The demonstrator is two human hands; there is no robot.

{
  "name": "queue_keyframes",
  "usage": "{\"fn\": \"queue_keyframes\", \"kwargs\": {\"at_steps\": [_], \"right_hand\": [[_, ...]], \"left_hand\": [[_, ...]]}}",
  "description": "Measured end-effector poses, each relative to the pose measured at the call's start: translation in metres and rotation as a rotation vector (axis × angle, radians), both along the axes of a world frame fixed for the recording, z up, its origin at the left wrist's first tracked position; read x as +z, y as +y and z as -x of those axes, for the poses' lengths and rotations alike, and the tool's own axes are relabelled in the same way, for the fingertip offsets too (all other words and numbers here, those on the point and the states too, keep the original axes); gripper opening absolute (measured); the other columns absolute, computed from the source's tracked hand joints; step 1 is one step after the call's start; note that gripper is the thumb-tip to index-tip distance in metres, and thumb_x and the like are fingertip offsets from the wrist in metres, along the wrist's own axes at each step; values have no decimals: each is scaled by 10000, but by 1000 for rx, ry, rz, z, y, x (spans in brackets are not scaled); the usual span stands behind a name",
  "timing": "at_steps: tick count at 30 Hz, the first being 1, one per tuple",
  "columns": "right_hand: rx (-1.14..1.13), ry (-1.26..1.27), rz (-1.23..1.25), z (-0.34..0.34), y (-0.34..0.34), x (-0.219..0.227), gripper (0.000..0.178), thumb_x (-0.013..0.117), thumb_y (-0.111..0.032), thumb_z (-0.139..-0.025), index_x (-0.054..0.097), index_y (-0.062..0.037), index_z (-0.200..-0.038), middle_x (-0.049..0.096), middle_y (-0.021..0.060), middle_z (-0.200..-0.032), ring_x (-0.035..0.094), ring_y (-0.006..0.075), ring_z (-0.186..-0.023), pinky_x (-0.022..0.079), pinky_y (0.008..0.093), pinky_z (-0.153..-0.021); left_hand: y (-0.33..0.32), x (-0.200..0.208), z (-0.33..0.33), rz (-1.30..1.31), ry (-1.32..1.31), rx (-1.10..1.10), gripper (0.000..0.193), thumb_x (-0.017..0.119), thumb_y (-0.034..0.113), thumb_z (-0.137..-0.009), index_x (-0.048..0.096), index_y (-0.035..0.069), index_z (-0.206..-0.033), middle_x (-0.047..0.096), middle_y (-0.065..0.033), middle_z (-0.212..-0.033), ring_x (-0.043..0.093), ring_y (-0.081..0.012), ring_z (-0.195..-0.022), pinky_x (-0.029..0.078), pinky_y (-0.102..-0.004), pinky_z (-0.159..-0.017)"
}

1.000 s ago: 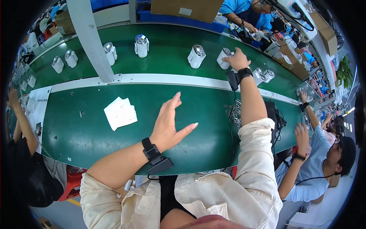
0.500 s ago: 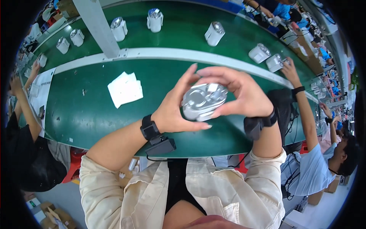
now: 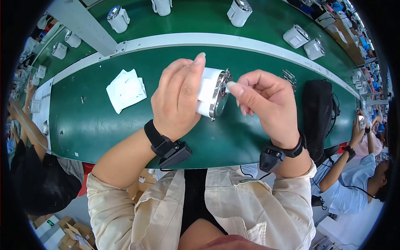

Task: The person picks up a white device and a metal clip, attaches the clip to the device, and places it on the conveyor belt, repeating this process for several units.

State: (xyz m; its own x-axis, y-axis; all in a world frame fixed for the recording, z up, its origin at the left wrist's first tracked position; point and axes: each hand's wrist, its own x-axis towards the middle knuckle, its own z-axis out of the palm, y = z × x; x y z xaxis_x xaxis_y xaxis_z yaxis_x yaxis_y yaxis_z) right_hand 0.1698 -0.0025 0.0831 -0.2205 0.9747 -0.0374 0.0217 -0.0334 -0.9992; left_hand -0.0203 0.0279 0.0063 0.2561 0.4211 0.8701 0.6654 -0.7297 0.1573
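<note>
My left hand [image 3: 177, 98] is wrapped round a white housing with a shiny chrome end [image 3: 214, 93], held above the green table [image 3: 104, 139]. The housing lies tilted on its side, its chrome end turned to the right. At that end my right hand [image 3: 266, 100] has thumb and forefinger pinched together against the chrome rim; what they grip, if anything, is too small to make out. My other right fingers are curled in. To the left of my hands lies a small pile of white cloths or sheets [image 3: 126, 90].
Beyond a white rail [image 3: 175, 39], several similar white units [image 3: 240, 12] stand on a green surface. Small metal parts [image 3: 288, 79] and a black pouch [image 3: 315, 118] lie to the right. A grey post [image 3: 79, 23] rises at the back left. Co-workers sit on both sides.
The housing has turned from chrome end up to chrome end facing right. My right hand has gone from cupping it to pinching at its rim. A co-worker's hand at right has left the units.
</note>
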Motion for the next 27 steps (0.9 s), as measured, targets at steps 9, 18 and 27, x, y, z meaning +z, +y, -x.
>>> {"fn": "queue_keyframes", "kwargs": {"at_steps": [9, 18, 27], "right_hand": [[29, 55, -59, -8, 6, -13, 78, 635, -55, -911, 655, 17, -934, 646, 45, -755, 567, 76, -590, 440, 197, -544], [-60, -372, -527, 3, -6, -21, 122, 627, -14, -908, 653, 47, -1011, 660, 66, -791, 631, 102, -645, 493, 208, -531], [-155, -147, -351, 8, -7, -25, 119, 636, -16, -905, 650, 49, -1003, 665, 68, -815, 624, 91, -655, 500, 203, -541]], "left_hand": [[-6, -5, -10, 209, -132, -102, 825, 796, 65, -655, 409, -24, -1379, 603, -154, -1013, 608, -328, -909, 525, -363, -698], [-8, -7, -6, 328, -179, -171, 886, 817, 90, -659, 360, -14, -1410, 598, -160, -1012, 608, -313, -889, 513, -378, -731], [-13, -7, -7, 495, -186, -168, 923, 826, 82, -701, 285, -6, -1444, 609, -147, -1097, 644, -246, -947, 527, -330, -794]]}}
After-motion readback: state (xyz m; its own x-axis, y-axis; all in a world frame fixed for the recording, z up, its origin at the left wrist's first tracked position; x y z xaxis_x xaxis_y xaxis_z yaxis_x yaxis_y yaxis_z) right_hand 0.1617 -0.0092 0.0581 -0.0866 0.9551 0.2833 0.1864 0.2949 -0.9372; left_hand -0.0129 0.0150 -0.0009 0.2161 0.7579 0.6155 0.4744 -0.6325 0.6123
